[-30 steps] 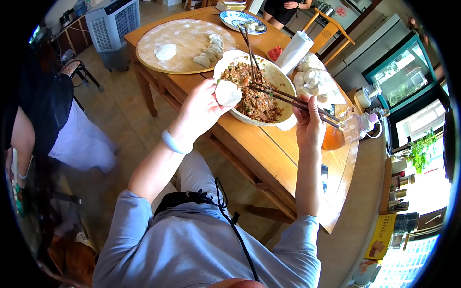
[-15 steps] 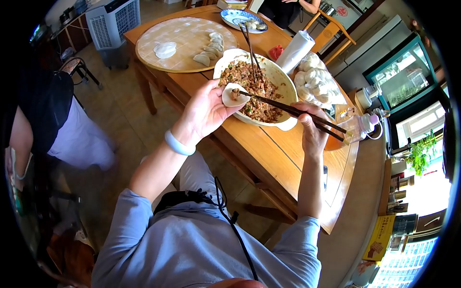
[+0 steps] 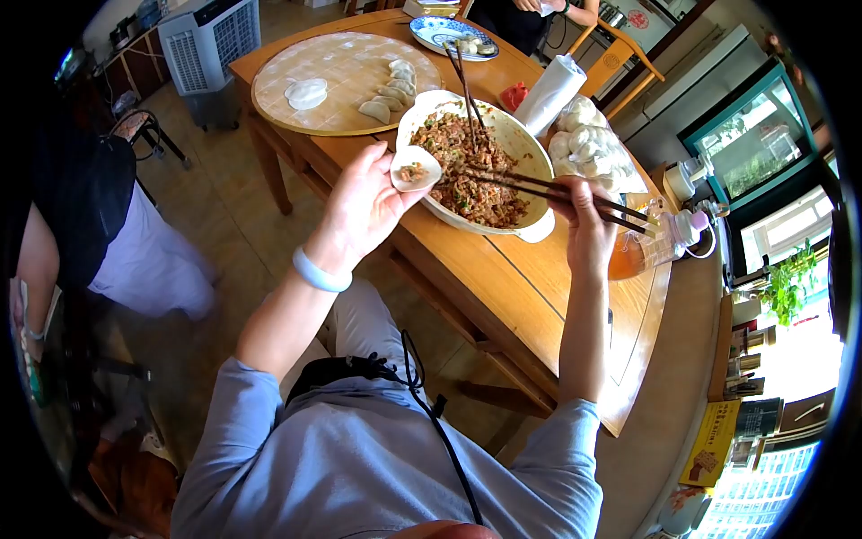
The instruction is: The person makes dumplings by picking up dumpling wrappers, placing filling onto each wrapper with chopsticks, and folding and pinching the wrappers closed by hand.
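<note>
- Left hand (image 3: 364,198), mid-frame: fingers hold wrapper (image 3: 431,163) cupped, likely to contain filling (image 3: 411,172).
- Right hand (image 3: 585,218), right of centre: grips chopsticks (image 3: 530,189) far back, probably for reach into bowl (image 3: 536,163).

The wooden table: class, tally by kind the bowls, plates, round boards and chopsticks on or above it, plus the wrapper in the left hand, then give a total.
Bowl: 1
Plate: 1
Round board: 1
Chopsticks: 4 (2 in the right hand, 2 standing in the bowl)
Wrapper in the left hand: 1
Total: 8
</note>
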Available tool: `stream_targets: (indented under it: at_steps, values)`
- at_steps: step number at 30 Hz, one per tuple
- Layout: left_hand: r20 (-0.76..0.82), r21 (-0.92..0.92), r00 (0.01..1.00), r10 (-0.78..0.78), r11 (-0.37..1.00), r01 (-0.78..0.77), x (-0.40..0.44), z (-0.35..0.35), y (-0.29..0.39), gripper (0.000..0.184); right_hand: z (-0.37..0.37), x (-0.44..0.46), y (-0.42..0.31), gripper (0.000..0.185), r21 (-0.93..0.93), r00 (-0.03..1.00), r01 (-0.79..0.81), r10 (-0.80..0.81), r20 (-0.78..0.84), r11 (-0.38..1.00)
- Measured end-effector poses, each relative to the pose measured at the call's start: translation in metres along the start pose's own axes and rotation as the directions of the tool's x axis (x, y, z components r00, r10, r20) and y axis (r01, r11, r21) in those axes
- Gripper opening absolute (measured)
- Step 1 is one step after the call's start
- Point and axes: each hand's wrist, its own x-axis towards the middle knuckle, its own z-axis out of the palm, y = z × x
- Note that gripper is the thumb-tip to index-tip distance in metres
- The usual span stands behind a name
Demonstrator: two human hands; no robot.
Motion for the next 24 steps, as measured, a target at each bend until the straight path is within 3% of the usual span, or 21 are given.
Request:
stream_targets:
  at_steps: [6,9,13,24]
  values:
    - [-0.031,-0.007,0.998,0.051,0.999,-0.052,-0.001,-0.003,0.011,0.049,0.013,-0.002,0.017,0.026,-0.215,0.984,-0.103,0.131,0.119,0.971]
    - [-0.037,-0.024,0.998,0.045,0.999,-0.046,-0.003,-0.002,0.011,0.042,0.019,-0.002,0.018,0.025,-0.147,0.984,-0.099,0.119,0.133,0.984]
    - [-0.053,-0.008,0.998,0.046,0.999,-0.047,-0.003,-0.003,0.012,0.044,0.013,-0.001,0.019,0.025,-0.054,0.989,-0.117,0.121,0.086,0.992]
    - [-0.053,0.009,0.997,0.049,0.999,-0.049,-0.002,-0.008,0.014,0.051,0.018,0.010,0.038,0.027,-0.042,0.963,-0.260,0.262,0.063,0.965]
